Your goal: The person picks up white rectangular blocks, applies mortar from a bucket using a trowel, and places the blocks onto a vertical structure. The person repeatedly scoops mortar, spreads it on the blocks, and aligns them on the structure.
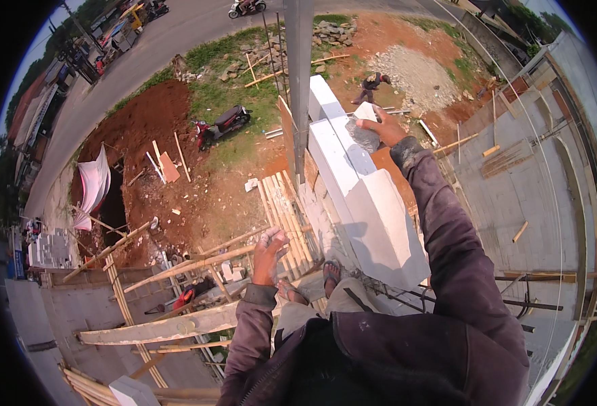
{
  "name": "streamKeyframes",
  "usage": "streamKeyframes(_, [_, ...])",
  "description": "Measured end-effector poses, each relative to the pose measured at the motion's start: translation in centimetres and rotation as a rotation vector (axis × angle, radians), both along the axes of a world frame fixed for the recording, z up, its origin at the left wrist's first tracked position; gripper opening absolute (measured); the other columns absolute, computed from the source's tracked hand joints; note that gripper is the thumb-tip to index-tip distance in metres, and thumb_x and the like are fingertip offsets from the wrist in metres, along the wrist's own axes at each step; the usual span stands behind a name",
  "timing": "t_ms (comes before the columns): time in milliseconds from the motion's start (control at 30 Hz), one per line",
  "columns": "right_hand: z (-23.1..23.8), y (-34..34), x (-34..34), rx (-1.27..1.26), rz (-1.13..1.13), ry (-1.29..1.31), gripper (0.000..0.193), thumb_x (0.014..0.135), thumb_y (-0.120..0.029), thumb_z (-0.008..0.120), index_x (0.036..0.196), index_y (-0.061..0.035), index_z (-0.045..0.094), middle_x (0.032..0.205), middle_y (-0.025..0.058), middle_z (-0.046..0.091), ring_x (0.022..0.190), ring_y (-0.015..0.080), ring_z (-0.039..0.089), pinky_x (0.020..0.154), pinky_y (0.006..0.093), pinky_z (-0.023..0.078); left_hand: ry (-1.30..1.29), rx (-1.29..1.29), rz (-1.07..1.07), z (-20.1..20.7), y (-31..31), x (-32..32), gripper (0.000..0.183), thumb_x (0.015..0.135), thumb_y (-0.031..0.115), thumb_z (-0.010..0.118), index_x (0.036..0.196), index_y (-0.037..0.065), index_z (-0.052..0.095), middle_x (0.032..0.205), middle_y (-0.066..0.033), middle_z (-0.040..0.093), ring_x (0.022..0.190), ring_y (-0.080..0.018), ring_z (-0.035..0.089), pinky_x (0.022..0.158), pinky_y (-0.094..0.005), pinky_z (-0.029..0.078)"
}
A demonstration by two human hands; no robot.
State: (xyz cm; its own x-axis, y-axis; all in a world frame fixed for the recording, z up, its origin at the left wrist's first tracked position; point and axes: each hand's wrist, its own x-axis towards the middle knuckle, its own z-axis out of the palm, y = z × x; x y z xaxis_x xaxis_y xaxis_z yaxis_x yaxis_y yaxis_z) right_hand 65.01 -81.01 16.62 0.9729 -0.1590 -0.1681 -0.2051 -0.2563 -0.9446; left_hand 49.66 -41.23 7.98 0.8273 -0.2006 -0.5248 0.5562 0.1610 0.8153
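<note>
The block wall [337, 159] runs right of the post [302, 81], the motorbike [222, 126] left, the road [190, 37] beyond.

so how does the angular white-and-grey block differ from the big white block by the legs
The white-and-grey block looks smaller than the big white block. The right hand touches the white-and-grey block; no hand touches the big one. Both are angular.

Up on the head of the person [406, 345], one wide fisheye looks steeply down and ahead: the blocks [386, 210] close, the feet [331, 276] lower, the road [183, 44] far off along the top.
</note>
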Motion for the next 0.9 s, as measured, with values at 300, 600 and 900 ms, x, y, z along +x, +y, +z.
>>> streamKeyframes(300, [-2.1,2.3,2.2,0.285,0.479,0.232,0.084,0.08,-0.034,0.076,0.147,0.0001,0.039,0.129,0.0125,0.058,0.116,0.0224,0.057,0.097,0.0333,0.046,-0.008,-0.385,-0.031,-2.1,-10.9,8.0,0.074,0.094,0.041,0.063,0.151,0.008,0.028,0.142,-0.0193,0.043,0.129,-0.0355,0.048,0.101,-0.0516,0.044])
streamKeyframes(600, [-5.1,1.8,4.7,-0.171,0.582,0.194,0.07,0.086,-0.048,0.071,0.138,-0.0038,0.052,0.138,0.0187,0.051,0.127,0.0318,0.05,0.104,0.0404,0.042,0.194,-1.075,0.006,-4.1,-11.7,10.8,0.062,0.102,0.048,0.037,0.151,0.011,0.031,0.15,-0.018,0.04,0.136,-0.0443,0.041,0.109,-0.0682,0.03])
streamKeyframes(900, [-20.0,-2.7,-0.9,-0.981,0.486,-0.246,0.064,0.093,-0.042,0.058,0.143,-0.0056,0.042,0.148,0.0241,0.032,0.14,0.041,0.028,0.115,0.0521,0.023,0.231,-0.942,0.166,-10.6,-6.0,3.6,0.063,0.097,0.047,0.043,0.149,0.011,0.038,0.149,-0.0165,0.044,0.137,-0.0398,0.041,0.11,-0.065,0.03])
